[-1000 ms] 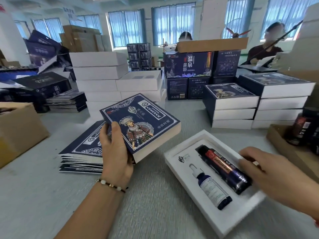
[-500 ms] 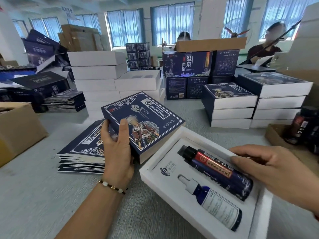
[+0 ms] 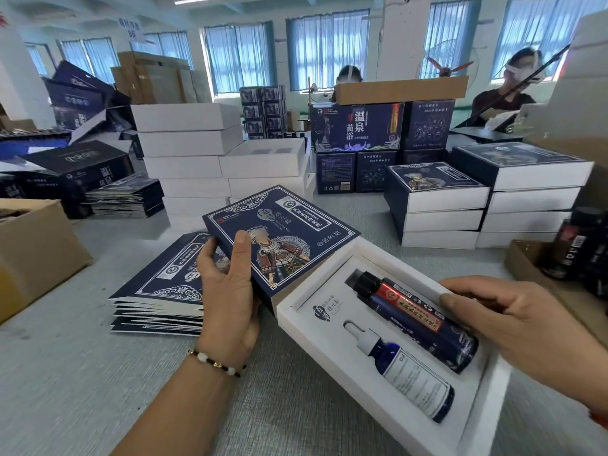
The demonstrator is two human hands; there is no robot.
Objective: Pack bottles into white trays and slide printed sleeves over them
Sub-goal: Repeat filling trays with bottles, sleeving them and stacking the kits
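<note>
Grey table (image 3: 82,383), w/ stacks of white boxes (image 3: 187,143) at back left, sleeved boxes (image 3: 437,205) at back right. White tray (image 3: 371,399) near front right, tilted, far corner touching sleeve mouth. Printed sleeve (image 3: 283,238) raised over flat sleeve stack (image 3: 158,291), gripped by left hand (image 3: 230,291), thumb on top face. Right hand (image 3: 526,327) gripping tray's right edge, fingers curled over rim. In tray: large dark bottle (image 3: 418,320) in far slot, small blue dropper bottle (image 3: 404,370) in near slot, side by side.
</note>
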